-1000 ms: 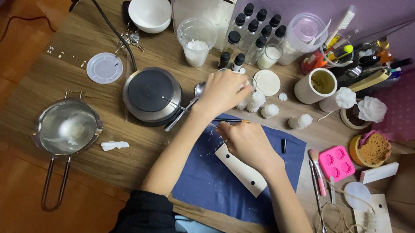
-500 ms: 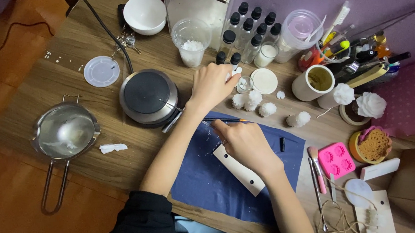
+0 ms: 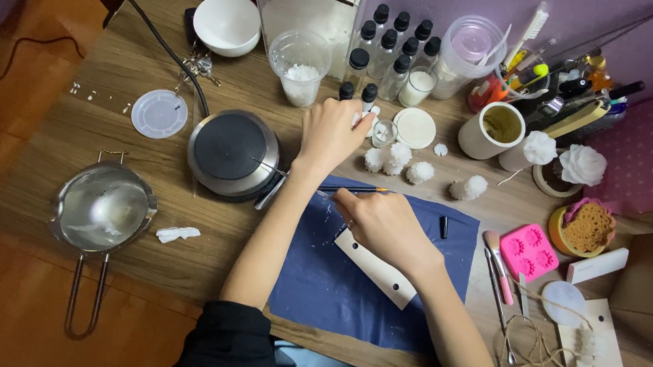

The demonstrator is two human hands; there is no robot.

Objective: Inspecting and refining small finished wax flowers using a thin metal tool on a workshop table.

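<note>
My left hand reaches over the table's far side and pinches a small white wax piece, next to two black-capped bottles and a small glass jar. My right hand rests on a dark blue cloth and grips a thin dark stick that lies level and points right. Under that hand lies a cream strip with holes. Fluffy white wax flowers sit just beyond the cloth.
A round hot plate with a spoon stands left of my hands, and a steel pot lies further left. Bottles, a cup of white flakes, a white bowl, a mug and a pink mould crowd the back and right.
My left hand has moved away from the white flowers, up towards the black-capped bottles, with a white piece now in its fingers. My right hand has stayed on the cloth with the stick.
</note>
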